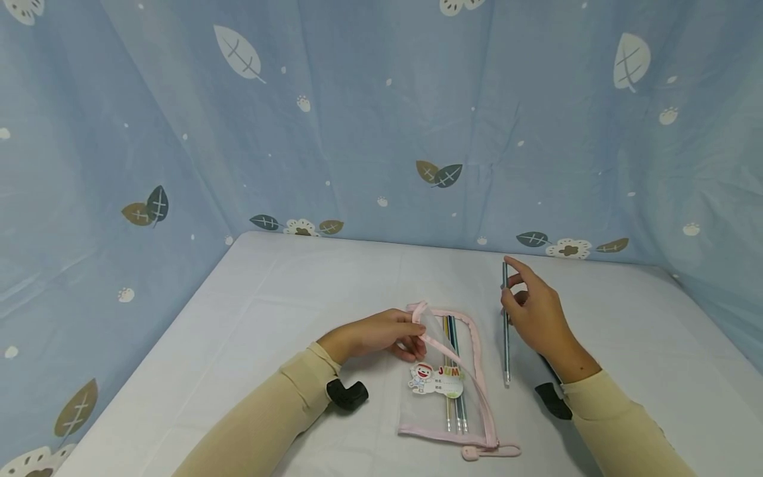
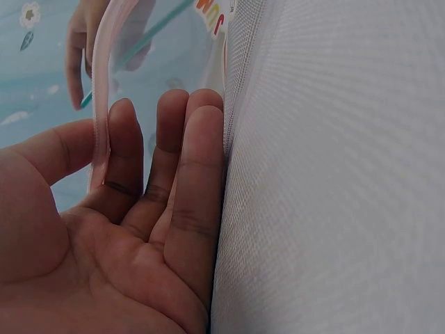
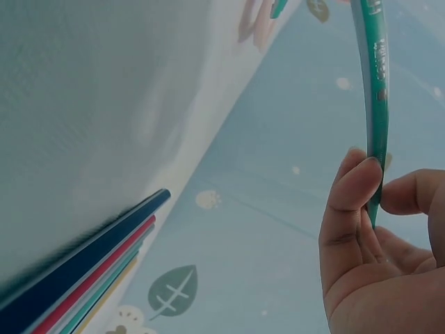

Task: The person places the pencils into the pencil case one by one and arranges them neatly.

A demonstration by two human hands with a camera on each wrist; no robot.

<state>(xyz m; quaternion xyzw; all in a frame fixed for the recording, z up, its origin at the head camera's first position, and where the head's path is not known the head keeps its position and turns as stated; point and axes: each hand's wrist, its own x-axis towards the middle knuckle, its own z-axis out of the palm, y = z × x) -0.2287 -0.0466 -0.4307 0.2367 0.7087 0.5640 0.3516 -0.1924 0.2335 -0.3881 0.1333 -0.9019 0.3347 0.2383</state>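
A see-through mesh pencil pouch (image 1: 479, 351) with pink zipper trim lies on the table, a cartoon label (image 1: 435, 380) on its front. My left hand (image 1: 381, 333) pinches the pink zipper edge (image 2: 101, 83) between thumb and index finger, raising the top layer at the upper left corner. Several pencils (image 1: 459, 411) lie inside, eraser ends toward me. To the right of the pouch, my right hand (image 1: 536, 321) holds a teal pencil (image 1: 507, 351) between thumb and fingers. Its eraser end points toward me; the index finger extends along the far end.
In the right wrist view, several more pencils (image 3: 90, 264), blue, red, teal and yellow, lie side by side on the table. A pink zipper pull (image 1: 491, 452) sticks out at the pouch's near right corner. The blue leaf-print curtain (image 1: 357, 132) bounds the white table (image 1: 298, 285).
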